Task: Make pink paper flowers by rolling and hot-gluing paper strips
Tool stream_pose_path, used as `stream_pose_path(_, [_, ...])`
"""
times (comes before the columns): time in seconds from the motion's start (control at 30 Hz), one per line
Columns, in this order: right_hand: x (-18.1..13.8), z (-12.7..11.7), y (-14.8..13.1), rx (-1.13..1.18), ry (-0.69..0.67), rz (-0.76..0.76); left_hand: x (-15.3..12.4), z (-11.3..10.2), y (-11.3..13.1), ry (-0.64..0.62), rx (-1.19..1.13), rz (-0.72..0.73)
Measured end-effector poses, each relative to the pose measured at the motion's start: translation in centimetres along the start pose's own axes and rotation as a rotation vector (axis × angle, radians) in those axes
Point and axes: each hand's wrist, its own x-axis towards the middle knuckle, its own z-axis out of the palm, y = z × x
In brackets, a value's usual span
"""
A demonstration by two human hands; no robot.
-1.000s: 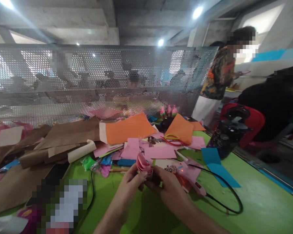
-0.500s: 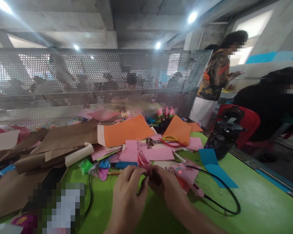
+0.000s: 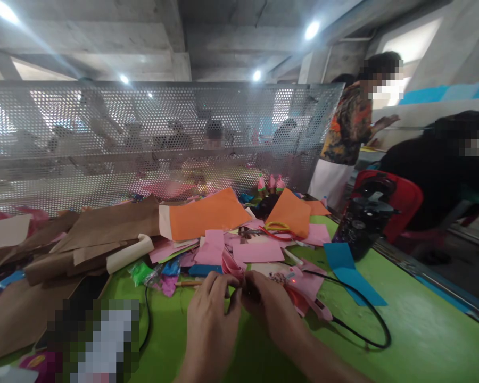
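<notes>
Close together over the near middle of the table, both my hands work at a folded pink petal-like piece (image 3: 230, 264). My left hand (image 3: 212, 308) pinches its lower end between thumb and fingers. My right hand (image 3: 268, 298) is closed against the same lower end; its fingertips are partly hidden, as is the bottom of the piece. Just right of my right hand lies a pink glue gun (image 3: 322, 309) with a small red light and a black cord. A brown stick (image 3: 188, 283) rests left of my left hand.
Orange sheets (image 3: 207, 215), pink sheets (image 3: 257, 251) and brown sheets (image 3: 107, 223) cover the green table (image 3: 415, 330). Red-and-yellow scissors (image 3: 279, 229) lie among them. Blue strips (image 3: 353, 274) and a dark flask (image 3: 363, 223) are at right. A perforated metal screen (image 3: 163, 133) stands behind; people are nearby.
The pink piece has tilted left and dipped slightly between my fingers, while both hands keep nearly the same place. At the right, the standing person's hand has opened out.
</notes>
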Motion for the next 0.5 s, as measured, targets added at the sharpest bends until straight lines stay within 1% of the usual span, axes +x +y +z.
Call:
stream_pose_path(0.13, [0.0,-0.28,-0.43,0.001,-0.009,0.015,0.26,0.24,0.26,0.013,-0.07,-0.073])
stream_pose_path(0.27, [0.03,-0.39,-0.64,0.007,-0.015,0.044,0.27,0.35,0.49,0.014,-0.062,-0.092])
stream_pose_path(0.5, [0.12,-0.07,-0.37,0.006,0.02,0.043,-0.09,0.84,-0.43,0.082,0.062,0.003])
